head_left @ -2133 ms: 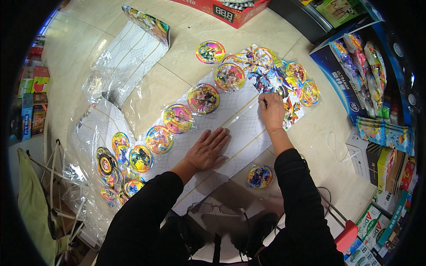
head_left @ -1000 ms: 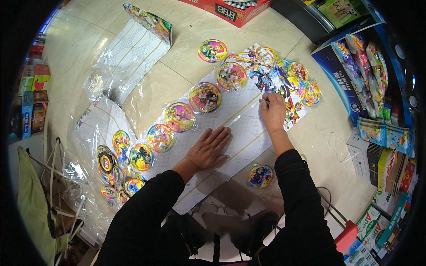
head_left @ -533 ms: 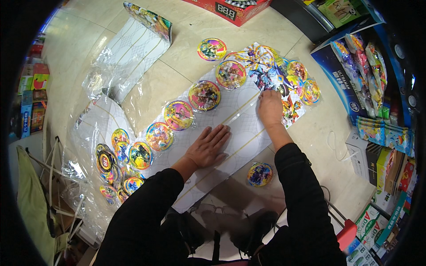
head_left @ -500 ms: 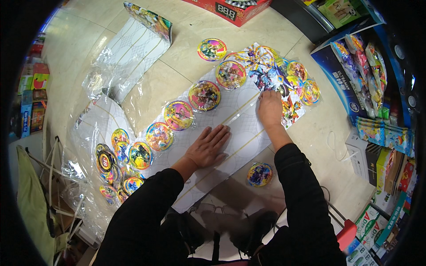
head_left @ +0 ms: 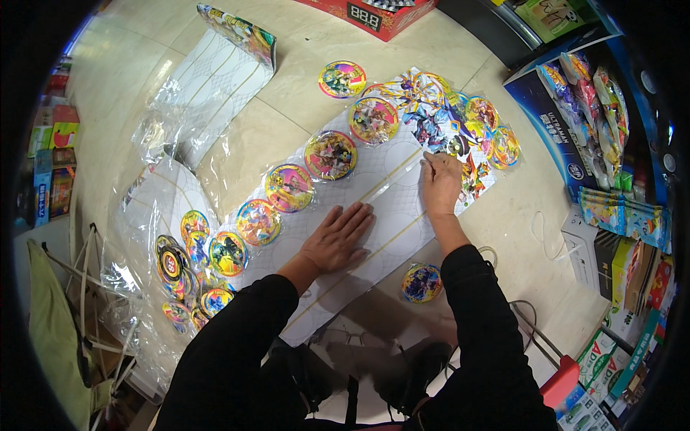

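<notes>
A long white display sheet [head_left: 305, 294] printed with pale circles and gold lines lies diagonally on the floor. My left hand [head_left: 336, 241] rests flat on it, fingers stretched out. Near its colourful printed far end, my right hand [head_left: 441, 183] is closed, thumb and fingertips pinched at the upper end of a narrow whitish strip [head_left: 392, 181]. That strip runs along a gold line; whether its end is stuck down is hidden by the fingers. Round picture discs [head_left: 330, 155] form a row along the sheet's left edge. Another disc [head_left: 422, 283] lies on the floor beside my right forearm.
Clear plastic wrap with a heap of discs [head_left: 172, 266] lies at left. A second white sheet [head_left: 223, 86] with a folded printed header stands beyond it. One disc [head_left: 342, 79] lies on the far floor. A blue display box [head_left: 560, 136] and stacked cartons line the right side.
My right hand has shifted slightly nearer to me and turned a little, its fingertips still by the strip's end. My left hand stays in place.
</notes>
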`<state>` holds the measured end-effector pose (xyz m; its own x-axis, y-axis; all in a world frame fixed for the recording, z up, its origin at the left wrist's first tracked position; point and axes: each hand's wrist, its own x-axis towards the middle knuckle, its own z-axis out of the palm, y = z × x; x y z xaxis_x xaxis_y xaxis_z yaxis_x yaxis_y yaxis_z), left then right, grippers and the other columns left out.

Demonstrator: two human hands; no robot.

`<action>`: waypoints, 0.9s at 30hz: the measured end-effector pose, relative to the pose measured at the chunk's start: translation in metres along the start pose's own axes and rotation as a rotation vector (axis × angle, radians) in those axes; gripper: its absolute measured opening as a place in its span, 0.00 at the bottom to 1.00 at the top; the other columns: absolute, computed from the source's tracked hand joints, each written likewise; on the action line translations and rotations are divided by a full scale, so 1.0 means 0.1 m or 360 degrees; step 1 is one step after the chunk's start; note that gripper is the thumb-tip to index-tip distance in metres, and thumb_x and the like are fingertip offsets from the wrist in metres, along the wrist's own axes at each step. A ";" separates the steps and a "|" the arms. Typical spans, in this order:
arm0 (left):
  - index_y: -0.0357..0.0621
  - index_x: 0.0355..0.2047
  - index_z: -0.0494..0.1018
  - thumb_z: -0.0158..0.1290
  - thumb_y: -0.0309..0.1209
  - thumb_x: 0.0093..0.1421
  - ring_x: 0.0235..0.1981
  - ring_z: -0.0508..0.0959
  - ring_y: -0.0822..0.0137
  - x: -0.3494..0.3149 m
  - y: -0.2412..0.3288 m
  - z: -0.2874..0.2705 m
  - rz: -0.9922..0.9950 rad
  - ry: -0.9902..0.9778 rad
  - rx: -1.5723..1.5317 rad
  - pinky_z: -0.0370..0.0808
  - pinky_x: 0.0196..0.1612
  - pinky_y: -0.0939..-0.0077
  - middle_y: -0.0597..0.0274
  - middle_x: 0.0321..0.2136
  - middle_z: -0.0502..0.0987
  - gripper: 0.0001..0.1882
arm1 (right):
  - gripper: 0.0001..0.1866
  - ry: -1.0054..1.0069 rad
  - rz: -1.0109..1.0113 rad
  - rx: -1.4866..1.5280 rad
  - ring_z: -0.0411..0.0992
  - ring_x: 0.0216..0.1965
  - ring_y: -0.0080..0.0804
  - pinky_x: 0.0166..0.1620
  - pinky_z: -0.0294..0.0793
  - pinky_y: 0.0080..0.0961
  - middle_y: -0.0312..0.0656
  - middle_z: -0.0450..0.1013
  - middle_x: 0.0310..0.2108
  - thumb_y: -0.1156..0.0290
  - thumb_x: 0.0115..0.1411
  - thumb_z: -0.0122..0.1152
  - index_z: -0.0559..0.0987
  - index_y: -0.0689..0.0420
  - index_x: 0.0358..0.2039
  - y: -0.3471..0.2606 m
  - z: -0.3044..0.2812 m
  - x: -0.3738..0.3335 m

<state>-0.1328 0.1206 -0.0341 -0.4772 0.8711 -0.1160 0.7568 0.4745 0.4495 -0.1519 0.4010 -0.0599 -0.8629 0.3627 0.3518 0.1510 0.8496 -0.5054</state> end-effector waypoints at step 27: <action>0.42 0.69 0.54 0.50 0.48 0.64 0.73 0.50 0.57 -0.01 0.01 0.00 -0.0015 -0.0008 0.0007 0.48 0.71 0.52 0.53 0.72 0.52 0.39 | 0.01 0.0086 0.0118 0.0026 0.70 0.41 0.44 0.45 0.73 0.38 0.42 0.75 0.34 0.73 0.53 0.65 0.81 0.55 0.27 0.00 0.05 0.02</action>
<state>-0.1317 0.1200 -0.0332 -0.4822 0.8672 -0.1244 0.7543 0.4832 0.4445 -0.1565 0.4001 -0.0633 -0.8222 0.4450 0.3549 0.2052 0.8134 -0.5444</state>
